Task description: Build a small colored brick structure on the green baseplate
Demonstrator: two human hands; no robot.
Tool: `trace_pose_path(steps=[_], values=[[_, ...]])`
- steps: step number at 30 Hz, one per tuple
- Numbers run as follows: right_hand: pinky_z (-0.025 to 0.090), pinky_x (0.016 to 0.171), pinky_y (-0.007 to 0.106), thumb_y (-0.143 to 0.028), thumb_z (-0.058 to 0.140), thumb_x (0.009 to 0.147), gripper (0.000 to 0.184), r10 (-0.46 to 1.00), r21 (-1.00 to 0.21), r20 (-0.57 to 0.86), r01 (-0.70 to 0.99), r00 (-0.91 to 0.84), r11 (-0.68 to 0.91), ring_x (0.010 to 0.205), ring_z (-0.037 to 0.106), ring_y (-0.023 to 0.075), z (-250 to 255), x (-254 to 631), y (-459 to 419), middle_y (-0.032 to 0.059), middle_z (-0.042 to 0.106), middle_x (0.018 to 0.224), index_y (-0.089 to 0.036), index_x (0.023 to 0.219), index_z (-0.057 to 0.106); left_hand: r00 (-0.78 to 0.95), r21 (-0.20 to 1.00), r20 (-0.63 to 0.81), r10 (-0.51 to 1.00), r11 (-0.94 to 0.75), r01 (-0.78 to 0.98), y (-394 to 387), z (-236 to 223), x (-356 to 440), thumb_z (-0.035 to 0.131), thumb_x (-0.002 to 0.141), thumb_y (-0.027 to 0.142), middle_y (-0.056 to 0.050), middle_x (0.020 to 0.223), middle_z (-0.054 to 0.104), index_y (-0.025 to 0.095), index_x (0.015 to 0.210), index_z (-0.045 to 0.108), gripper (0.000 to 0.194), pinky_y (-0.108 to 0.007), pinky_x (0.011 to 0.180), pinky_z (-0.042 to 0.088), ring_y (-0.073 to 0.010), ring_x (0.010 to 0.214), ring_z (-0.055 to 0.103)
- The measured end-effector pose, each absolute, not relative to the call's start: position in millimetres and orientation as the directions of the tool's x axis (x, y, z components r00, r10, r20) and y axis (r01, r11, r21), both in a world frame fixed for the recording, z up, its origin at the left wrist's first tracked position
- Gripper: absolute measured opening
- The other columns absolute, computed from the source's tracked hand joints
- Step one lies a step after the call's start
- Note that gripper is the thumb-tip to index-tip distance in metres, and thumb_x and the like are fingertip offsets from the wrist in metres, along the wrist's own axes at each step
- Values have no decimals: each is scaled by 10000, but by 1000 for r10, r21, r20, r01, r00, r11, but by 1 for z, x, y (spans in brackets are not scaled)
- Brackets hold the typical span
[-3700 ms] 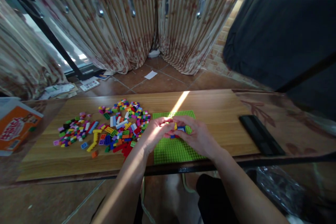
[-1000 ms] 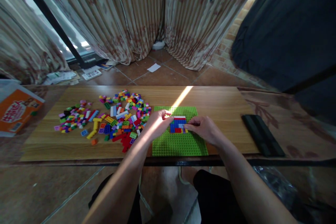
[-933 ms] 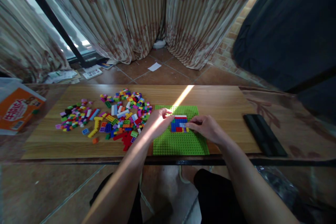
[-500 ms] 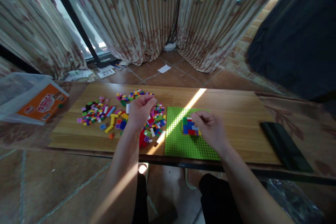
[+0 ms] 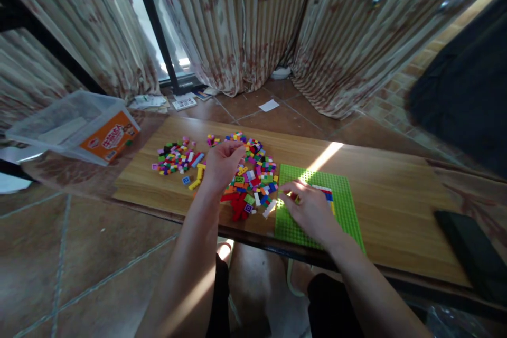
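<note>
A green studded baseplate point(image 5: 340, 190) lies on the wooden board point(image 5: 388, 190). My right hand point(image 5: 311, 208) rests on it with fingers curled, covering most of a small block of blue, red, white and yellow bricks point(image 5: 327, 193). My left hand point(image 5: 222, 163) hovers over the pile of loose coloured bricks point(image 5: 257, 179) left of the plate, fingers curled inward; whether they hold a brick is hidden. A second, smaller scatter of bricks point(image 5: 176, 156) lies further left.
A clear plastic tub with an orange label point(image 5: 79, 129) sits on its side at the far left of the table. A black flat object point(image 5: 473, 253) lies at the right end. Curtains, a tiled floor and papers are beyond the table.
My left hand left the baseplate and went left over the loose brick pile. My right hand stayed on the built block. The view swung leftward.
</note>
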State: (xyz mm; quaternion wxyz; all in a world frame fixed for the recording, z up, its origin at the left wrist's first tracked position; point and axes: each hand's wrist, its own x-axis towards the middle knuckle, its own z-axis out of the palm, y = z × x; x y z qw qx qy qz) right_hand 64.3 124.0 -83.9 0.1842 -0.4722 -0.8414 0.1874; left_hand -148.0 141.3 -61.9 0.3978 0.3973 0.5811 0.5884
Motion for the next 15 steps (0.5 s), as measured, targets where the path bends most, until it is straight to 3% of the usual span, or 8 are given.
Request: trace_pose_path(steps=[5, 11, 15], values=[[474, 733, 345, -226, 533, 888, 163, 886, -408, 193, 787, -421, 463, 796, 631, 221, -85, 63, 135, 66, 682, 881, -202, 906, 694, -341, 1000, 28, 940, -27, 10, 137, -62, -155, 635, 724, 272, 36, 590, 572, 129, 774, 656, 152, -188, 521, 382, -64, 523, 484], [502, 785, 333, -204, 591, 857, 139, 745, -576, 237, 527, -624, 625, 828, 619, 182, -92, 41, 122, 45, 673, 916, -220, 945, 697, -355, 997, 35, 934, -8, 77, 138, -66, -161, 629, 728, 265, 21, 612, 600, 122, 829, 682, 183, -199, 524, 386, -66, 515, 488], [491, 843, 358, -143, 588, 842, 197, 618, -518, 315, 415, -720, 748, 940, 582, 208, -97, 29, 111, 83, 647, 1001, -206, 985, 709, -353, 996, 39, 935, -7, 92, 137, -65, -161, 632, 725, 271, 18, 596, 595, 119, 794, 679, 173, -198, 534, 401, -72, 526, 498]])
